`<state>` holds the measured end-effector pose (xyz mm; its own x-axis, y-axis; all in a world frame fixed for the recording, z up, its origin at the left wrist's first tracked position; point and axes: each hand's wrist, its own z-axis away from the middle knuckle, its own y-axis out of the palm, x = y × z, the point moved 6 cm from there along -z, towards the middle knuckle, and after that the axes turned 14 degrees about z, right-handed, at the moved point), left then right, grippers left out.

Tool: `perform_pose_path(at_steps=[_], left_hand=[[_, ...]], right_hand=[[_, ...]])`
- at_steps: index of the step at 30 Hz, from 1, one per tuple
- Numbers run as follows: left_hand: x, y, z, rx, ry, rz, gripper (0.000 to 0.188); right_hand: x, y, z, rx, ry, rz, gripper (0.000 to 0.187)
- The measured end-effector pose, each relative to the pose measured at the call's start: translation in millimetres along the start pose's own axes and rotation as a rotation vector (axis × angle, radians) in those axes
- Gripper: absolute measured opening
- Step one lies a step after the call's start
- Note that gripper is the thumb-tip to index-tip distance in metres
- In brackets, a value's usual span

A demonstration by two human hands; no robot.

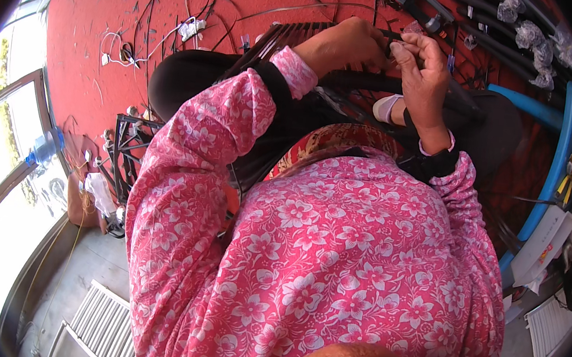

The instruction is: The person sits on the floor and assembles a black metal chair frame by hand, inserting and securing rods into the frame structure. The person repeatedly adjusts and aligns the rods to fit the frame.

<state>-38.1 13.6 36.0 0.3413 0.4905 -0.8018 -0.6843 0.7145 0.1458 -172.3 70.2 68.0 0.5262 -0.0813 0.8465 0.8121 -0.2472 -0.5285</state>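
In front of my lap, my left hand (350, 48) and my right hand (424, 80) meet almost fingertip to fingertip. The fingers of the left are curled closed, and what they grip is hidden. Thumb and forefinger of the right are pinched together; anything between them is too small to name. Just under the left wrist lies a row of dark, narrow strips (280, 38). A thick black bar (364, 82) runs across my lap below both hands, partly covered by them.
Dark cords and scraps litter the red floor (99, 33), along with a white cable (168, 39). Black tubes (501, 51) with clear plastic wrapping lie at the far right. A blue-edged holder (558, 162) full of small items stands right; a black frame (125, 151) stands left.
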Motion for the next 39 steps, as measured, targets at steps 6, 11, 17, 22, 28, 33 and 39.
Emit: perform_pose_path(at_steps=[6,11,17,22,28,33,39], left_hand=[[4.7,-7.9,1.3,-0.003,-0.014,0.043,0.021],[15.0,-4.9,-3.5,0.084,0.199,0.197,0.02],[1.1,-4.7,-2.0,0.077,0.404,-0.462,0.018],[-45.3,-51.0,35.7,-0.666,0.578,-0.154,0.039],[-38.2,-50.3,152.9,-0.794,0.865,-0.003,0.02],[52.9,-58.8,161.5,-0.82,0.499,0.439,0.017],[120.8,-115.0,144.0,-0.951,0.59,0.794,0.021]], right_hand=[[23.5,-17.2,13.3,0.12,-0.299,0.202,0.024],[36.1,-8.5,26.7,0.248,-0.603,0.52,0.038],[34.2,4.5,33.4,0.289,-0.758,0.698,0.041],[47.7,9.3,-14.6,0.219,-0.835,0.71,0.039],[81.4,2.1,-87.6,0.231,-0.763,0.649,0.041],[132.3,-47.7,-134.2,0.41,-0.543,0.483,0.038],[226.3,-136.3,-177.5,0.438,-0.274,0.161,0.04]])
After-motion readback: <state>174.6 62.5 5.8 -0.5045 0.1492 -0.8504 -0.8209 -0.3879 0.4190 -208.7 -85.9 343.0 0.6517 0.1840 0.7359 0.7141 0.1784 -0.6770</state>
